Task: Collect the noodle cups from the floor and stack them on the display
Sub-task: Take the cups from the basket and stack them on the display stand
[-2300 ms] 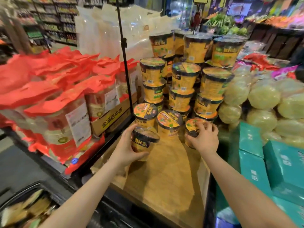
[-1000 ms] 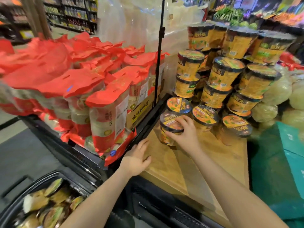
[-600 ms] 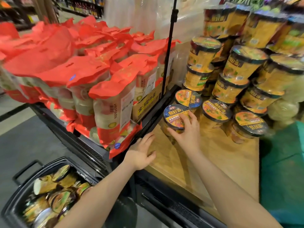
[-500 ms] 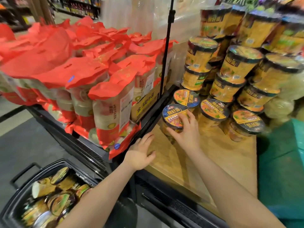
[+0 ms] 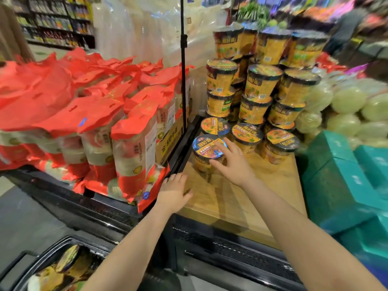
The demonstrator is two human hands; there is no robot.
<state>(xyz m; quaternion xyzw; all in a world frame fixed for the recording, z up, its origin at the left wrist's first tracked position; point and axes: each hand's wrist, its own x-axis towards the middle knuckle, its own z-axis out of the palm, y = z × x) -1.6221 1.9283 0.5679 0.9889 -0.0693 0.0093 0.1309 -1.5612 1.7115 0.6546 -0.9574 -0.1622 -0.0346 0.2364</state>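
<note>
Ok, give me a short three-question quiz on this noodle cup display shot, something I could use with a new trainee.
1. True or false: the right hand has its fingers on the front noodle cup.
2. Where does the left hand rest? A) in the black basket B) on the edge of the wooden display board C) on the red packs
3. Fill in: the boxes to the right of the board are ____ in colour.

Key: 1 true; 2 B; 3 teal.
</note>
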